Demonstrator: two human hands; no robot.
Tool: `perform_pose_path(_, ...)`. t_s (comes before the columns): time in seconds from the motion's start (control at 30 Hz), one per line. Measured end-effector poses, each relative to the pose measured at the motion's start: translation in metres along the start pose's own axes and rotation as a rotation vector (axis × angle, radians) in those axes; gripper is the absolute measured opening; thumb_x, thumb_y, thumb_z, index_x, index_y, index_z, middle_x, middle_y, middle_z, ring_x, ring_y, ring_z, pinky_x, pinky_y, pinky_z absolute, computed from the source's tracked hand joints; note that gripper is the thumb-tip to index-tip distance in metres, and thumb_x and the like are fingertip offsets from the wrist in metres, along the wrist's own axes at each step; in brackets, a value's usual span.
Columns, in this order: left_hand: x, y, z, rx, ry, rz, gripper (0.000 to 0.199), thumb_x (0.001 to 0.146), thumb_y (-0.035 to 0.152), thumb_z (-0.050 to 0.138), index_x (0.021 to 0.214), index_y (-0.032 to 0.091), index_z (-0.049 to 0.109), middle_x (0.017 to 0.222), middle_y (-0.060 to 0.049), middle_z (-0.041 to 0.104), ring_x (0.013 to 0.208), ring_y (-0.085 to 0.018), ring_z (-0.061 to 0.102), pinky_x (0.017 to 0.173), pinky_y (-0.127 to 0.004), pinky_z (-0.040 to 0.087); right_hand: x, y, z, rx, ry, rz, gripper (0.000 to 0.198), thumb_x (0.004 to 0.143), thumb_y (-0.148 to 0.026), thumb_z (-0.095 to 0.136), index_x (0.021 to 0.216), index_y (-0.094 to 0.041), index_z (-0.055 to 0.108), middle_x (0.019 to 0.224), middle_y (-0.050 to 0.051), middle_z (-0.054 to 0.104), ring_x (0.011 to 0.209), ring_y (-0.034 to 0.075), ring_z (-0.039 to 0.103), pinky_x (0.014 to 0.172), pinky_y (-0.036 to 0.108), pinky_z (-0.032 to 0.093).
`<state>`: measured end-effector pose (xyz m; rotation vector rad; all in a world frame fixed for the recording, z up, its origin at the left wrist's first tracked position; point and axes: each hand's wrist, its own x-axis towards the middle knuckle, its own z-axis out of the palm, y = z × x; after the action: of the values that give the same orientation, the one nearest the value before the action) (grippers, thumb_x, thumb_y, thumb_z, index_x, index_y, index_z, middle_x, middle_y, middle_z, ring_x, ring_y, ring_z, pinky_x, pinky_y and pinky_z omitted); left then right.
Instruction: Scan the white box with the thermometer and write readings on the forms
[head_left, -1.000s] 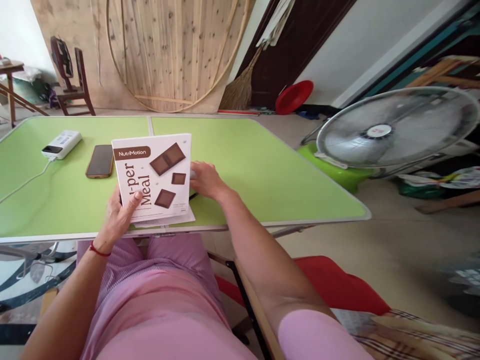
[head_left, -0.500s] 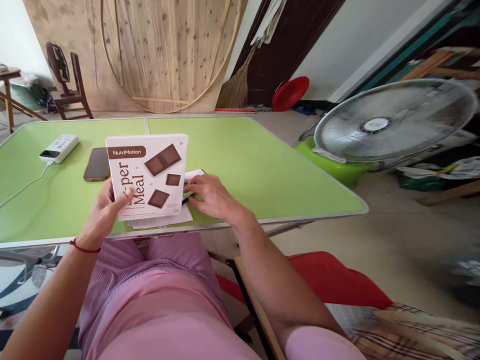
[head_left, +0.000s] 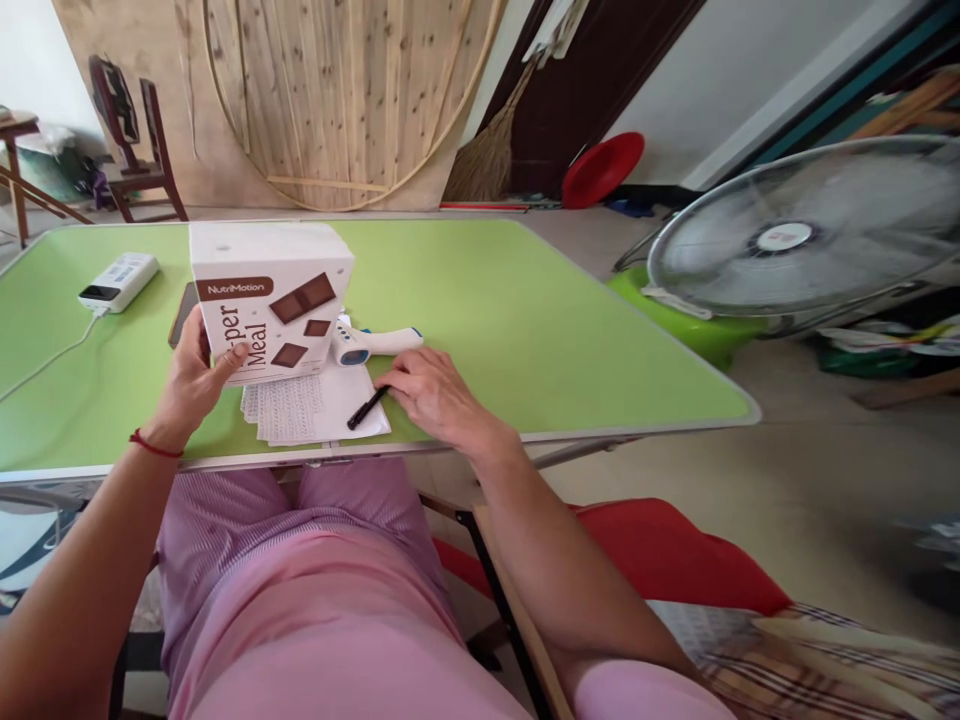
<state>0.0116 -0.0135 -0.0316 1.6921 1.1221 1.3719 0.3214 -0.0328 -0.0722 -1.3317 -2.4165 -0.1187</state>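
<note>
My left hand (head_left: 193, 375) grips the lower left edge of a white box (head_left: 262, 255) printed with brown chocolate pieces, thumb on its front face. The box is tilted, its top toward the far side. My right hand (head_left: 431, 390) pinches the end of a black pen (head_left: 367, 408) over the right edge of some paper sheets (head_left: 296, 412) covered with handwriting. Just beyond that hand lies a white and blue infrared thermometer (head_left: 375, 343), partly hidden by the box. Behind the box a phone (head_left: 182, 312) shows only its left edge.
A white power bank (head_left: 120, 282) with a cable lies at the left of the green table (head_left: 525, 330). A large fan (head_left: 795, 230) stands beyond the table's right edge. A red chair (head_left: 667, 550) is at my right.
The box has moved left and away from me and tipped back, uncovering more of the sheets and the thermometer. My right hand remains at the pen, which shows more clearly.
</note>
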Motion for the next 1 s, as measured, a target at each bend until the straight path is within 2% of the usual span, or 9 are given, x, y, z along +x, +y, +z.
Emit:
perform_pose_path(0.13, -0.022, -0.003, -0.002, 0.189, 0.104, 0.082, 0.061, 0.079, 0.039, 0.074, 0.129, 0.024, 0.044, 0.127, -0.012, 0.056, 0.118, -0.029, 0.057, 0.099, -0.048, 0.049, -0.005, -0.005, -0.008, 0.059, 0.055, 0.021, 0.026, 0.092, -0.011, 0.047, 0.096, -0.02, 0.071, 0.09, 0.01, 0.066, 0.09, 0.026, 0.058, 0.086, 0.042, 0.044)
perform_pose_path(0.23, -0.052, 0.002, 0.008, 0.451, 0.303, 0.254, 0.06, 0.078, 0.031, 0.075, 0.129, 0.024, 0.043, 0.127, -0.013, 0.049, 0.119, -0.029, 0.051, 0.097, -0.048, 0.049, -0.009, -0.015, -0.018, 0.193, 0.249, 0.13, 0.015, 0.092, -0.019, 0.05, 0.089, -0.021, 0.064, 0.087, 0.009, 0.066, 0.086, 0.025, 0.059, 0.081, 0.041, 0.046)
perform_pose_path(0.27, -0.063, 0.005, 0.014, 0.544, 0.305, 0.349, 0.055, 0.08, 0.027, 0.073, 0.127, 0.023, 0.045, 0.125, -0.013, 0.05, 0.119, -0.029, 0.05, 0.096, -0.046, 0.049, -0.009, -0.02, -0.022, 0.271, 0.337, 0.173, 0.01, 0.09, -0.024, 0.052, 0.087, -0.022, 0.061, 0.084, 0.007, 0.066, 0.082, 0.023, 0.059, 0.078, 0.04, 0.047)
perform_pose_path(0.33, -0.083, 0.011, 0.029, 0.704, 0.123, 0.507, 0.043, 0.087, 0.023, 0.066, 0.126, 0.02, 0.048, 0.119, -0.013, 0.055, 0.114, -0.028, 0.054, 0.096, -0.044, 0.049, -0.009, -0.035, -0.027, 0.496, 0.511, 0.243, 0.007, 0.086, -0.03, 0.058, 0.082, -0.024, 0.057, 0.078, 0.003, 0.064, 0.073, 0.02, 0.058, 0.071, 0.037, 0.049)
perform_pose_path(0.4, -0.098, 0.015, 0.045, 0.842, -0.116, 0.566, 0.037, 0.092, 0.028, 0.06, 0.126, 0.015, 0.049, 0.122, -0.017, 0.056, 0.114, -0.03, 0.054, 0.094, -0.045, 0.049, -0.006, -0.056, -0.028, 0.79, 0.621, 0.276, 0.006, 0.083, -0.03, 0.058, 0.081, -0.024, 0.057, 0.074, 0.001, 0.063, 0.065, 0.017, 0.057, 0.065, 0.034, 0.049)
perform_pose_path(0.47, -0.107, 0.014, 0.059, 0.908, -0.214, 0.576, 0.037, 0.096, 0.031, 0.055, 0.127, 0.012, 0.05, 0.121, -0.017, 0.059, 0.114, -0.03, 0.055, 0.093, -0.043, 0.05, 0.0, -0.079, -0.025, 1.085, 0.575, 0.292, 0.012, 0.083, -0.031, 0.055, 0.089, -0.023, 0.062, 0.075, 0.0, 0.064, 0.067, 0.017, 0.061, 0.066, 0.034, 0.051)
perform_pose_path(0.57, -0.115, 0.005, 0.074, 0.971, -0.195, 0.578, 0.033, 0.097, 0.026, 0.051, 0.125, 0.009, 0.054, 0.116, -0.016, 0.063, 0.11, -0.029, 0.058, 0.094, -0.041, 0.05, 0.012, -0.109, -0.013, 1.36, 0.393, 0.341, 0.021, 0.085, -0.033, 0.051, 0.095, -0.022, 0.066, 0.079, 0.001, 0.067, 0.073, 0.017, 0.067, 0.072, 0.035, 0.055)
perform_pose_path(0.73, -0.119, -0.007, 0.079, 1.007, -0.131, 0.638, 0.025, 0.093, 0.015, 0.055, 0.117, 0.008, 0.061, 0.115, -0.015, 0.067, 0.111, -0.028, 0.059, 0.098, -0.04, 0.048, 0.021, -0.12, 0.011, 1.223, 0.383, 0.423, 0.01, 0.073, -0.027, 0.064, 0.073, -0.022, 0.055, 0.065, -0.005, 0.059, 0.058, 0.011, 0.056, 0.058, 0.025, 0.049)
perform_pose_path(1.0, -0.121, -0.009, 0.079, 1.004, -0.142, 0.616, 0.031, 0.093, 0.012, 0.055, 0.124, 0.007, 0.058, 0.12, -0.013, 0.068, 0.111, -0.026, 0.061, 0.099, -0.039, 0.048, 0.001, -0.092, 0.024, 0.877, 0.414, 0.402, 0.005, 0.077, -0.024, 0.056, 0.073, -0.022, 0.056, 0.058, -0.005, 0.058, 0.051, 0.011, 0.052, 0.052, 0.023, 0.044)
